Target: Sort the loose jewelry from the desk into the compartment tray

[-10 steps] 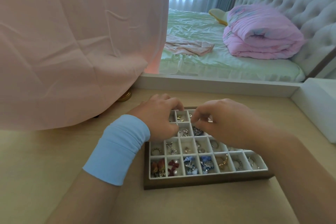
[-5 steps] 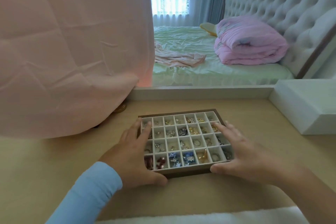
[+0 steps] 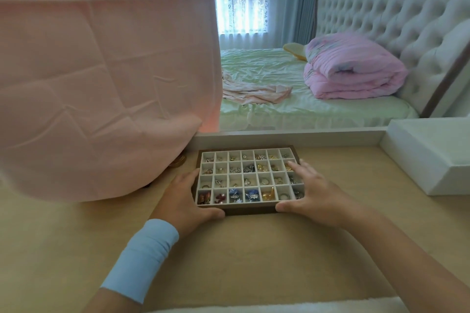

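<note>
The compartment tray (image 3: 249,211) has a dark wooden frame and white dividers, and it sits on the pale wooden desk (image 3: 254,256) in front of me. Its cells hold rings, silver pieces, gold pieces (image 3: 268,195), blue pieces (image 3: 251,195) and red pieces (image 3: 220,198). My left hand (image 3: 183,198), with a light blue wristband, lies against the tray's left side with its thumb along the front edge. My right hand (image 3: 312,195) rests on the right side, fingers straight over the rim and thumb at the front corner.
A large pink cloth (image 3: 101,84) hangs over the desk's left half, with a gold object (image 3: 178,160) partly showing under its edge. A white box (image 3: 427,155) stands at the right. A white ledge (image 3: 287,134) runs behind the tray, with a bed beyond.
Both hands left the far compartments, where their fingers were curled over the cells, and came to the tray's sides. The tray now sits slightly farther from me.
</note>
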{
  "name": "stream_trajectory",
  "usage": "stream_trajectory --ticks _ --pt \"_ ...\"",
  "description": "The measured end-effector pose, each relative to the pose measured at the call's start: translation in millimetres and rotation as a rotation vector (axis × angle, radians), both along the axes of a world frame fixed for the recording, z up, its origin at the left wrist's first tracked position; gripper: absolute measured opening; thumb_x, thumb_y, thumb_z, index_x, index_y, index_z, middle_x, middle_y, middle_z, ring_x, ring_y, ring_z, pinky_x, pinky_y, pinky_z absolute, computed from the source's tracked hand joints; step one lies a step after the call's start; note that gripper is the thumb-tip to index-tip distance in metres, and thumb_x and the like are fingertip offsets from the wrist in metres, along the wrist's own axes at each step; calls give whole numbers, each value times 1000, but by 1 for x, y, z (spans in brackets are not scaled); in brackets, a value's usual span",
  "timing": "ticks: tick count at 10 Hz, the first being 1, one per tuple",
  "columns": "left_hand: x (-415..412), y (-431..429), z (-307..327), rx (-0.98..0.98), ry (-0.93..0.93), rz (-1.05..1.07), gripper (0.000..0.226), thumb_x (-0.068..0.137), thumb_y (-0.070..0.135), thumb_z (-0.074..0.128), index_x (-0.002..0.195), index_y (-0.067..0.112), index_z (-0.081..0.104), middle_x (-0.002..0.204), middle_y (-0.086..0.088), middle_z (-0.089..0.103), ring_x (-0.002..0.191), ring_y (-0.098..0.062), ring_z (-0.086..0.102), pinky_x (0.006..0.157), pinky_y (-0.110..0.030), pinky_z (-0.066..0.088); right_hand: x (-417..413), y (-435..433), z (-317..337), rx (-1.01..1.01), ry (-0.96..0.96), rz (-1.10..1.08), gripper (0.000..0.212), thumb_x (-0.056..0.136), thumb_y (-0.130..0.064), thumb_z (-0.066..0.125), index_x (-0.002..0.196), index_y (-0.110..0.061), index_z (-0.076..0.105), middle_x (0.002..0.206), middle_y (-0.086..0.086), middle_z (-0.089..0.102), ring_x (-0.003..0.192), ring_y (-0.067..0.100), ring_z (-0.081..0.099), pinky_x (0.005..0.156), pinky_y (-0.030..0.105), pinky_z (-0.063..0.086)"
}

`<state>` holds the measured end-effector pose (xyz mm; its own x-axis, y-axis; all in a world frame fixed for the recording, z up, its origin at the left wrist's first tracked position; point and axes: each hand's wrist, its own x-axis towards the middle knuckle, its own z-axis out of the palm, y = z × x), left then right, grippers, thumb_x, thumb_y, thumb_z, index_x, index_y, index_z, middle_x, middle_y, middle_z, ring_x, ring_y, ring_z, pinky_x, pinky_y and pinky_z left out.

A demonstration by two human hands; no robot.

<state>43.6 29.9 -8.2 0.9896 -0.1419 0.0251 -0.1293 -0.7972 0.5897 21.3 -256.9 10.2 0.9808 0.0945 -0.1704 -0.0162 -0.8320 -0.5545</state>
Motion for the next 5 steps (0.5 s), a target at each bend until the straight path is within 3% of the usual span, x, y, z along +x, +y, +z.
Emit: stream_trajectory --ticks 3,5 --pt "28 3 -1 -89 59 -30 122 43 62 83 148 39 28 143 14 48 127 -11 49 107 -42 43 28 1 -7 52 -20 -10 120 69 -56 85 161 -35 10 170 -5 -6 155 26 14 121 46 25" --pt "25 2 13 -2 8 -76 116 59 48 87 152 34 20 148 16 35 138 -13 33 113 -34 30 28 -2 -13 65 -39 4 122 67 -68 79 160 -42 5 169 -9 -12 156 24 8 121 48 22"
